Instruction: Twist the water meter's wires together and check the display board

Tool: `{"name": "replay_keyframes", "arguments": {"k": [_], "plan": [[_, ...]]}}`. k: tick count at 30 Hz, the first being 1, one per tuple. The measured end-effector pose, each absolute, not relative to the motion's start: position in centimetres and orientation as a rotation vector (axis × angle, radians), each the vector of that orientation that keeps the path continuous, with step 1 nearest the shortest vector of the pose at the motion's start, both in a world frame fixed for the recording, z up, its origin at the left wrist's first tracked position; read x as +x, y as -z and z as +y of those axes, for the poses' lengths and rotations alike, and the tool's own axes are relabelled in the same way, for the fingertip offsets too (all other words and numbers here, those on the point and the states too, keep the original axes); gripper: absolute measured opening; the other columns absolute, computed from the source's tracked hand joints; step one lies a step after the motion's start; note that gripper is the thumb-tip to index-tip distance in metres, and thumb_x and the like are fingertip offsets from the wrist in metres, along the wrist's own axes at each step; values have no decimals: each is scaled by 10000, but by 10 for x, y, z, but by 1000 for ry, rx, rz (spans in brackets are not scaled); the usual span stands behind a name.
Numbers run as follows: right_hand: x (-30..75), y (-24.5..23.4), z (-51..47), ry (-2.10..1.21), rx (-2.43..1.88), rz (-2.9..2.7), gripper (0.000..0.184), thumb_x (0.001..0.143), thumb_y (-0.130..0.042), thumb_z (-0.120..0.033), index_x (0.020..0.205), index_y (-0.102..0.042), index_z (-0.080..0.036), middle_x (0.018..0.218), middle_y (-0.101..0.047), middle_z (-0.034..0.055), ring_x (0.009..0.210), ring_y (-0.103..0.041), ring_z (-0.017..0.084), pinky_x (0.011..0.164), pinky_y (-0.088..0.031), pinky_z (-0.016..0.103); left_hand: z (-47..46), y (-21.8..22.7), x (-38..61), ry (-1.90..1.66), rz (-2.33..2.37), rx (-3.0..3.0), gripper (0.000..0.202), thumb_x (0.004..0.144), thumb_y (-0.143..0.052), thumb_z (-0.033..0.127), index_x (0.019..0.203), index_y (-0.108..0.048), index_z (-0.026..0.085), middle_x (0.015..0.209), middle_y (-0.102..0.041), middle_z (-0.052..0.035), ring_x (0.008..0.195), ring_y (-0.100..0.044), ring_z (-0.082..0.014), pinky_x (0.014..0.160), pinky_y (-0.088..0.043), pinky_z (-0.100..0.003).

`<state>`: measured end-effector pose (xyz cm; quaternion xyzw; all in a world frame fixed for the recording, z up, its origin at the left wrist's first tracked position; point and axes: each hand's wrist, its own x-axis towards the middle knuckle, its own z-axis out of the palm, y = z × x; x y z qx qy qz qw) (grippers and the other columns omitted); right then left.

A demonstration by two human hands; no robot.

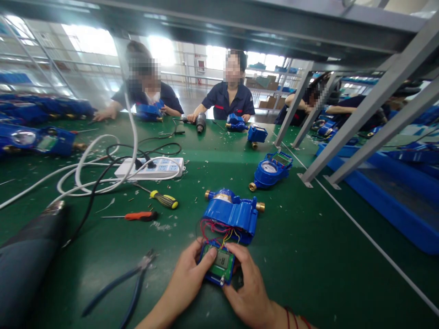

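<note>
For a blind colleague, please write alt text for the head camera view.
Both hands, left hand and right hand, hold a small circuit board wired to a blue water meter on a green table. Pliers and screwdrivers lie to the left; other workers sit opposite.

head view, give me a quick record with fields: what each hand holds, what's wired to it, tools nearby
left hand: left hand grips the circuit board on its left edge
right hand: right hand grips the same board on its right
wired to: blue meter, by coloured wires
tools: pliers, orange screwdriver, yellow screwdriver
surface: green table
</note>
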<state>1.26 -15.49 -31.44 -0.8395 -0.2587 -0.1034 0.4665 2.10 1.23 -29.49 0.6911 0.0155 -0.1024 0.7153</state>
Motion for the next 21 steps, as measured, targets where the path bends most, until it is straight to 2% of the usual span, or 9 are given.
{"name": "replay_keyframes", "arguments": {"k": [6, 13, 21], "plan": [[14, 318, -157, 299, -2059, -641, 616, 701, -488, -22, 1270, -357, -218, 1217, -537, 72, 1143, -500, 194, 970, -436, 324, 13, 291, 18, 202, -1, 1578, 397, 871, -462, 386, 1187, -451, 147, 1219, -560, -55, 1103, -512, -184, 958, -398, -291], [17, 316, -156, 380, -2070, -722, 587, 727, -458, -4, 1272, -374, -205, 1215, -563, 72, 1157, -500, 171, 985, -428, 310, 9, 296, 16, 178, 104, 1680, 430, 799, -562, 432, 1139, -465, 188, 1156, -584, -26, 1089, -518, -175, 933, -396, -251], [18, 315, -157, 377, -2096, -760, 601, 712, -439, 6, 1275, -375, -194, 1220, -565, 73, 1172, -489, 167, 985, -428, 302, 4, 293, 21, 180, 114, 1581, 427, 789, -577, 418, 1122, -489, 166, 1167, -585, -52, 1056, -540, -178, 942, -391, -257]]}}
